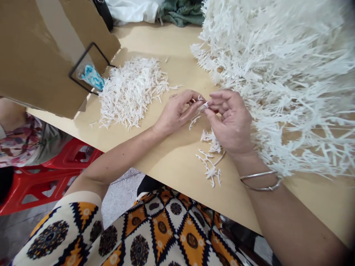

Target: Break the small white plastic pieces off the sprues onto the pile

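My left hand (177,111) and my right hand (233,122) meet above the table, fingertips almost touching. Thumb and fingers of each are closed in a pinch on a small white branched piece (204,106), which looks like plastic; its far parts are partly hidden by the fingers. Below the hands, loose white branched sprigs (212,171) lie on the tabletop. Left of my left hand is a heap of small white pieces (131,90). A much larger pile of white branched strands (291,81) spreads beside and beyond my right hand.
A cardboard box (36,55) stands at the left, with a black wire frame (79,61) and a clear cup with blue-and-white contents (93,77) against it. Cloths (180,11) lie at the back. Red stools (41,177) and another person's arm (12,114) are at the left edge.
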`<state>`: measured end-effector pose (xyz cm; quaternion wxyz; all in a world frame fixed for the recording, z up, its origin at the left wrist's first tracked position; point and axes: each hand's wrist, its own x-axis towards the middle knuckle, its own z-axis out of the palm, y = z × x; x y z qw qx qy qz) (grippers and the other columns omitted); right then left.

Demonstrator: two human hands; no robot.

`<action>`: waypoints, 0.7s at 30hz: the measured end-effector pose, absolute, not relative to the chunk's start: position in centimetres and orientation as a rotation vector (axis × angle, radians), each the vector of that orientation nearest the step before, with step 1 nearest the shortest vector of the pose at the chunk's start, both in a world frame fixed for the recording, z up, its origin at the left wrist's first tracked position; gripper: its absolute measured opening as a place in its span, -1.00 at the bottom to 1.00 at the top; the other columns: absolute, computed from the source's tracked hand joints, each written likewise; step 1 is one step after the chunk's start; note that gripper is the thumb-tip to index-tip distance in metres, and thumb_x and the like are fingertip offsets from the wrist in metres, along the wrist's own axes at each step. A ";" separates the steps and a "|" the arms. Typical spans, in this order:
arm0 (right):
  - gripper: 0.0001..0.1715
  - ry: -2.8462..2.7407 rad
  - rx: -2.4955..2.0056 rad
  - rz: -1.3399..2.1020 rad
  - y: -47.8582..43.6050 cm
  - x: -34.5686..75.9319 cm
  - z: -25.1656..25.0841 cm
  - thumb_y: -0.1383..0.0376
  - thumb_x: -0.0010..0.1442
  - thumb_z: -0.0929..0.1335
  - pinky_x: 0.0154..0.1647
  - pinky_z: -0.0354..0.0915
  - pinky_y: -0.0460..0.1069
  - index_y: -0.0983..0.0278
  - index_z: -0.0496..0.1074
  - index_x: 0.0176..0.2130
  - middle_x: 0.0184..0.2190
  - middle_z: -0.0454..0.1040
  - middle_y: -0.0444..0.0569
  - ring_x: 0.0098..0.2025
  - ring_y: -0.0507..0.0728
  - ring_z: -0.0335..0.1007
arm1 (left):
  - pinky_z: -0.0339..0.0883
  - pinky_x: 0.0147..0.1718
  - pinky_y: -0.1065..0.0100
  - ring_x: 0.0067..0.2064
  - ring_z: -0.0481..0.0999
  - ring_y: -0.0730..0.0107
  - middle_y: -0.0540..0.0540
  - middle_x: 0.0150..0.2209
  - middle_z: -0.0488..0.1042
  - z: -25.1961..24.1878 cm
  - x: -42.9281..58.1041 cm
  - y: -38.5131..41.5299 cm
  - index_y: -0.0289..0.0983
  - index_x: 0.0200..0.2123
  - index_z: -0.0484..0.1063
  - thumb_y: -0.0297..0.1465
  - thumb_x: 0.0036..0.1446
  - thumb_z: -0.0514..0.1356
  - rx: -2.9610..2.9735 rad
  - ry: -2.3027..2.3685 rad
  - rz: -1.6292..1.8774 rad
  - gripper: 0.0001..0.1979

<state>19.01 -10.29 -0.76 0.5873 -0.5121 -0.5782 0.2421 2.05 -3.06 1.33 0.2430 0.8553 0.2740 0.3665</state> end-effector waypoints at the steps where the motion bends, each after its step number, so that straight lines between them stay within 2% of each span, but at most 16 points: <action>1: -0.63 -1.347 -1.191 0.565 -10.3 19.0 -0.8 0.19 0.28 0.44 0.11 0.54 0.22 0.06 0.41 0.07 -0.07 0.58 -0.04 -0.07 0.16 0.60 | 0.40 -0.05 0.32 -0.12 0.58 0.41 -0.09 -0.19 0.62 1.2 2.0 -2.9 -0.22 -0.13 0.47 -0.14 0.49 0.07 2.306 0.772 1.015 -0.69; 7: -0.70 -1.306 -1.208 0.581 -10.5 19.0 -0.4 0.14 0.36 0.39 0.04 0.54 0.18 0.09 0.41 0.07 -0.03 0.57 0.00 -0.10 0.13 0.58 | 0.42 -0.30 0.46 -0.33 0.55 0.55 -0.02 -0.31 0.56 0.6 2.2 -2.5 -0.25 -0.22 0.42 -0.07 0.43 0.14 1.965 0.806 0.968 -0.65; 10: -0.68 -1.339 -1.265 0.519 -10.5 18.9 -0.2 0.12 0.27 0.48 0.00 0.54 0.17 0.12 0.45 -0.02 -0.15 0.56 -0.04 -0.17 0.13 0.55 | 0.45 -0.30 0.46 -0.33 0.55 0.54 -0.02 -0.33 0.55 0.4 2.3 -2.7 -0.25 -0.23 0.42 0.00 0.39 0.16 1.931 0.747 0.938 -0.59; 14: -0.79 -1.338 -1.352 0.444 -10.3 18.8 -0.2 0.12 0.23 0.50 -0.10 0.53 0.16 0.15 0.48 -0.22 -0.27 0.55 -0.06 -0.25 0.13 0.52 | 0.43 -0.31 0.44 -0.34 0.53 0.54 -0.02 -0.35 0.56 0.5 2.3 -2.9 -0.25 -0.24 0.46 0.05 0.36 0.16 1.984 0.665 0.940 -0.54; 21: -0.86 -1.275 -1.348 0.448 -10.0 19.0 -0.8 0.20 0.17 0.48 -0.25 0.47 0.12 0.14 0.47 -0.28 -0.38 0.52 -0.11 -0.37 0.10 0.44 | 0.42 -0.28 0.42 -0.32 0.55 0.50 -0.06 -0.32 0.59 1.3 2.1 -3.4 -0.26 -0.23 0.47 0.06 0.39 0.12 2.103 0.694 0.911 -0.52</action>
